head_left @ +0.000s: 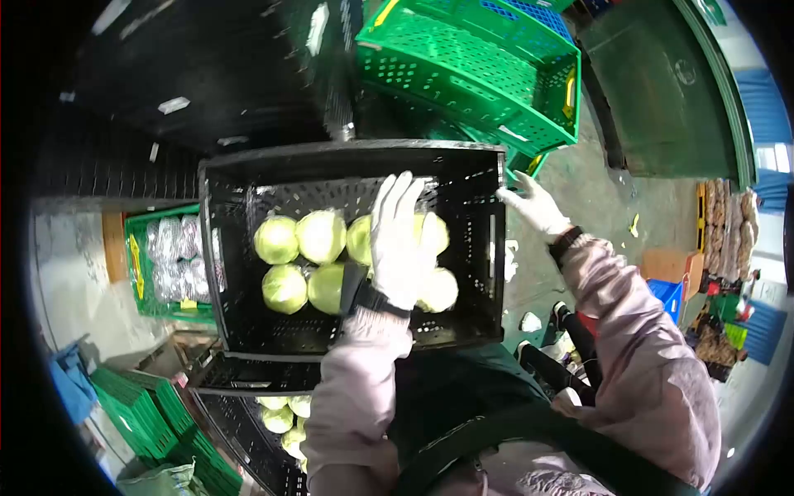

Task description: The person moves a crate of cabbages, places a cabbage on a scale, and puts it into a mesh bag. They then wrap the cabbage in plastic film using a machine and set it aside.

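A black crate (pixel 351 148) holds two rows of round, pale green, cabbage-like vegetables (pixel 322 237), some with a shiny film. Over the right part of the rows lies my left hand (pixel 399 240), in a white glove, fingers stretched out and palm down. It partly covers several vegetables, and whether it presses on them is hidden. My right hand (pixel 538 208), also gloved in white, is beside the crate's right wall with its fingers apart and nothing in them.
Green crates (pixel 471 83) are stacked behind. At the left, a green crate (pixel 132 248) holds film-wrapped items (pixel 169 260). Another black crate (pixel 240 430) with round vegetables stands below. A person's dark-clad legs (pixel 571 347) show at the right, near a blue bin (pixel 666 298).
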`<action>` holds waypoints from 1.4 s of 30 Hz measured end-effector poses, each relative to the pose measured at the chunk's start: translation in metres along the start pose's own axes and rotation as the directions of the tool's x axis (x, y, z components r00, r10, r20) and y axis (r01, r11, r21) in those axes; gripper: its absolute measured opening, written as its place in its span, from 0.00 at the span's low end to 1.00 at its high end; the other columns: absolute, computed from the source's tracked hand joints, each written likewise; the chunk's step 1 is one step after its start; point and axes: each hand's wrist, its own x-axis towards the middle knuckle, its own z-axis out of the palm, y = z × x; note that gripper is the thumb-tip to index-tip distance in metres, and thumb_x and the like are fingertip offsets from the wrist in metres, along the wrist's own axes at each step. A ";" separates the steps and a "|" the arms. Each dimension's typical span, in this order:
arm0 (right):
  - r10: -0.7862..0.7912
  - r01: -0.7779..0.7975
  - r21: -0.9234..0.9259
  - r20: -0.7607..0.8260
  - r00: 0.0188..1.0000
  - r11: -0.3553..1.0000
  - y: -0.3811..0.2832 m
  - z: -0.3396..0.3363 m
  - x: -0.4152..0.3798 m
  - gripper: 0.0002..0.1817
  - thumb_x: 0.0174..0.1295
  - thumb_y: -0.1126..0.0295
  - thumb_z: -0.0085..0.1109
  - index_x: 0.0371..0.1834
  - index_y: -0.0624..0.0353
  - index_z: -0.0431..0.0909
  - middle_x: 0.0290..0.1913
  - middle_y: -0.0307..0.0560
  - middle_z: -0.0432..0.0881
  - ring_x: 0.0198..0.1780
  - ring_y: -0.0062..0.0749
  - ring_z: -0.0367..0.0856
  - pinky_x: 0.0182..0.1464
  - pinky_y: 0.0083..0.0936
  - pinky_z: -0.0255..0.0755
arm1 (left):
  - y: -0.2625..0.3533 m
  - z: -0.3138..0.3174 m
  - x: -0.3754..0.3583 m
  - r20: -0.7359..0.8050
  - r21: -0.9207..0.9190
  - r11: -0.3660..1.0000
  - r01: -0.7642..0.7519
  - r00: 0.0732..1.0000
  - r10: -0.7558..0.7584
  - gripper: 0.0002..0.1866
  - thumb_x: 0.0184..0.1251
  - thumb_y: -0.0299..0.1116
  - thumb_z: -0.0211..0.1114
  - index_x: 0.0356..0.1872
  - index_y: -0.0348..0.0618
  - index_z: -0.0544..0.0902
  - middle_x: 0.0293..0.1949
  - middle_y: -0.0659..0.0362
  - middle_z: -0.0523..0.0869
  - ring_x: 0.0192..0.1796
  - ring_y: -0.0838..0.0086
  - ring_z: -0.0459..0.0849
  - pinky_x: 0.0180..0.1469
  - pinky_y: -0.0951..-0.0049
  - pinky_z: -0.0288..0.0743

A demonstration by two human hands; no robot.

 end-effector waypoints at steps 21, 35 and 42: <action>-0.183 0.136 0.509 0.043 0.982 0.850 0.036 0.042 0.055 0.35 0.55 0.56 0.65 0.63 0.63 0.65 0.53 0.49 0.80 0.51 0.29 0.78 0.56 0.27 0.69 | -0.007 0.093 0.004 0.386 0.087 0.993 -0.077 0.922 0.038 0.32 0.54 0.35 0.66 0.61 0.37 0.69 0.63 0.45 0.68 0.67 0.52 0.62 0.70 0.52 0.52; 0.364 -0.248 -0.273 0.573 0.734 0.930 0.086 0.079 -0.147 0.25 0.50 0.51 0.60 0.33 0.68 0.82 0.32 0.62 0.83 0.37 0.48 0.84 0.42 0.35 0.76 | 0.024 0.060 -0.198 0.798 0.345 0.936 0.069 0.504 -0.331 0.26 0.44 0.39 0.71 0.48 0.43 0.78 0.47 0.57 0.82 0.52 0.65 0.80 0.53 0.65 0.73; 0.351 -0.337 -0.148 0.629 0.693 0.930 0.100 0.075 -0.146 0.22 0.52 0.54 0.63 0.35 0.65 0.81 0.23 0.43 0.80 0.23 0.27 0.78 0.27 0.25 0.73 | 0.016 0.057 -0.215 0.774 0.293 0.955 0.050 0.574 -0.267 0.28 0.42 0.40 0.72 0.49 0.45 0.78 0.50 0.57 0.81 0.55 0.66 0.79 0.55 0.62 0.72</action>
